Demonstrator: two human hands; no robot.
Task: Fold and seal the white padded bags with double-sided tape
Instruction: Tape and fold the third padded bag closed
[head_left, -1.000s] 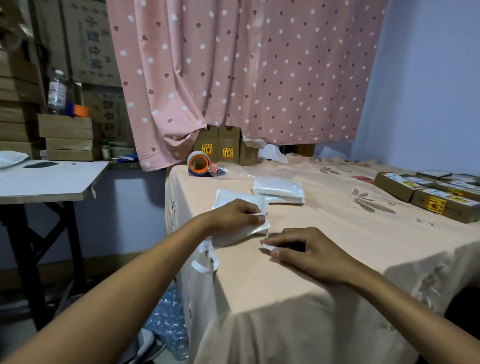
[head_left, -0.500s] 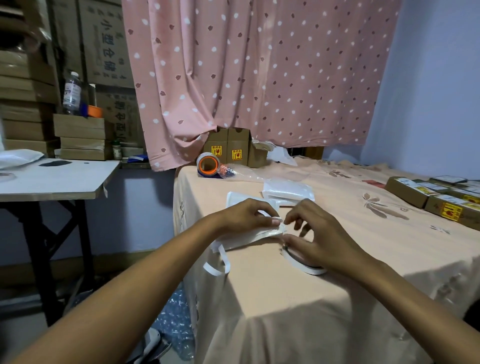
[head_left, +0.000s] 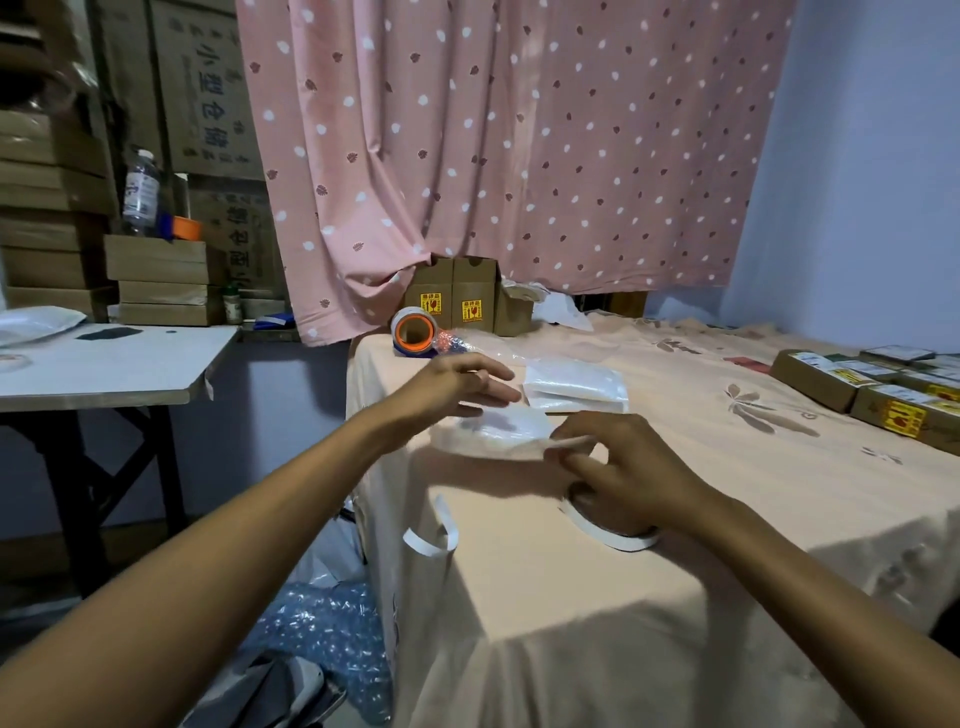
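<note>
A white padded bag (head_left: 498, 434) is lifted a little above the peach tablecloth, blurred by motion. My right hand (head_left: 628, 467) pinches its right edge between thumb and fingers. My left hand (head_left: 457, 384) hovers over the bag's far left side, fingers spread, holding nothing. A white roll of double-sided tape (head_left: 613, 530) lies on the cloth under my right hand, partly hidden by it. A stack of white padded bags (head_left: 574, 384) lies just beyond. Strips of white tape backing (head_left: 431, 535) hang off the table's near left edge.
An orange-cored tape roll (head_left: 414, 332) and small cardboard boxes (head_left: 457, 301) stand at the back of the table (head_left: 571, 597). Labelled brown boxes (head_left: 852, 389) line the right side. A white side table (head_left: 104, 364) stands left; bubble wrap (head_left: 322, 644) lies on the floor.
My left hand has let go of the bag and risen with fingers spread. My right hand moved off the tape roll, took the bag's right edge and lifted it.
</note>
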